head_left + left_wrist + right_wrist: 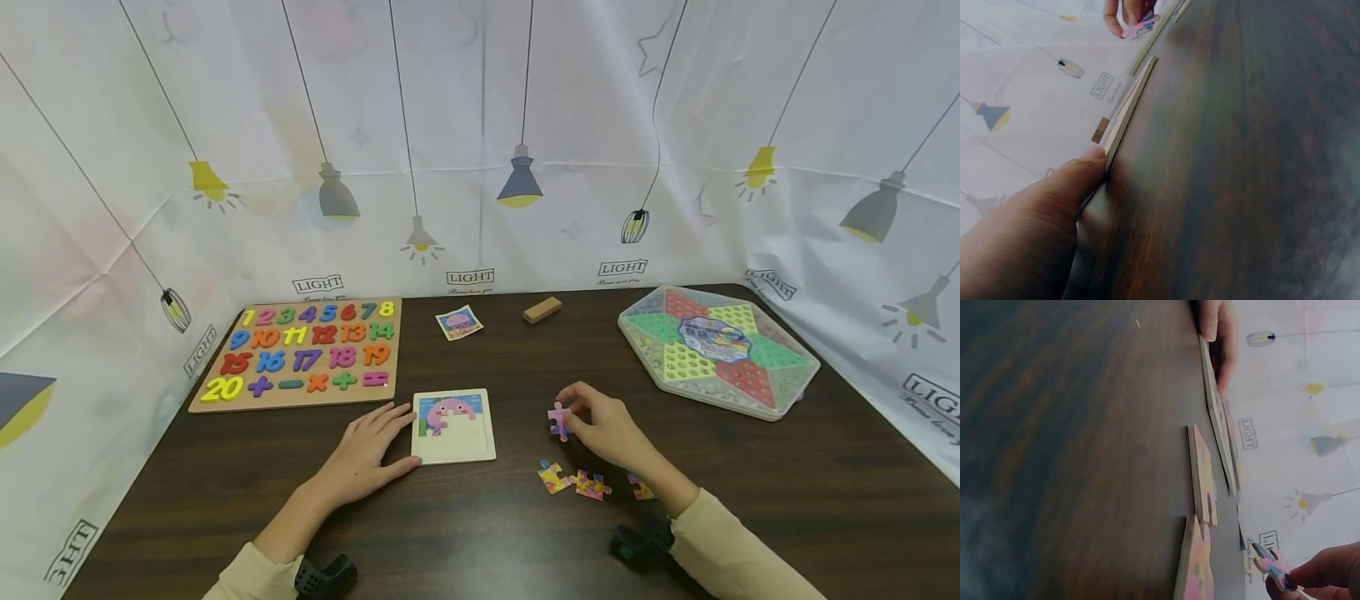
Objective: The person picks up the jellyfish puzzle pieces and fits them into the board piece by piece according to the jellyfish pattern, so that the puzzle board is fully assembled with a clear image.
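Note:
A square wooden puzzle board [465, 450] lies on the table, its upper part filled with pieces showing a pink cartoon octopus-like figure, its lower part bare. My left hand [356, 458] rests at the board's left side, fingers fairly straight and thumb touching the lower-left corner. In the left wrist view the thumb [1075, 181] lies against the board's edge. My right hand [609, 429] pinches a pink and blue jigsaw piece [558, 420] between thumb and fingertips, raised off the table. Below that hand lie loose jigsaw pieces [553, 477], one partly hidden by the right wrist.
A number board [197, 407] with colourful digits stands back left. A small picture card [459, 322] and a wooden block [542, 310] lie at the back. To the right is a hexagonal game box [716, 350]. A printed curtain [465, 100] borders the table [465, 533].

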`<state>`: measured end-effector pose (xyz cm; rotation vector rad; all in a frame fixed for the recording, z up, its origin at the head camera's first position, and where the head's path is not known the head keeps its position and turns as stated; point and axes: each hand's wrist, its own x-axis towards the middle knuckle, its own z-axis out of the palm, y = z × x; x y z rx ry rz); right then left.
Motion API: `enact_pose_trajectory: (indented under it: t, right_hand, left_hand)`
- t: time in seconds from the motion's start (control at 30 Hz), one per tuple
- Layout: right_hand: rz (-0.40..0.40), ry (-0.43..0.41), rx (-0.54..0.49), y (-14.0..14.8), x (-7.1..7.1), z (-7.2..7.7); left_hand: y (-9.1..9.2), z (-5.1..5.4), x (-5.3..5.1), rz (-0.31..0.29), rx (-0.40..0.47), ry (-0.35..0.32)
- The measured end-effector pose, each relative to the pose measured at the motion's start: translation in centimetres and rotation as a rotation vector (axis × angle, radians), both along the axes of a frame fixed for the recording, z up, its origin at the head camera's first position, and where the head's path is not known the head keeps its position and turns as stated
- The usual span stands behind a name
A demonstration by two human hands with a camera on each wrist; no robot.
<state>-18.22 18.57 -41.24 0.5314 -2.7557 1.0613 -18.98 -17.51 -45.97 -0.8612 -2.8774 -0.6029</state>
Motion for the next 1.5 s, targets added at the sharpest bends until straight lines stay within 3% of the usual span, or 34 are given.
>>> enact_pose_trajectory:
  t: [1.5]
  right_hand:
    - [0.162, -0.052, -0.091, -9.2, -3.0, 1.4]
  left_hand:
    - [0.0, 0.2, 0.1, 0.001, -0.005, -0.001]
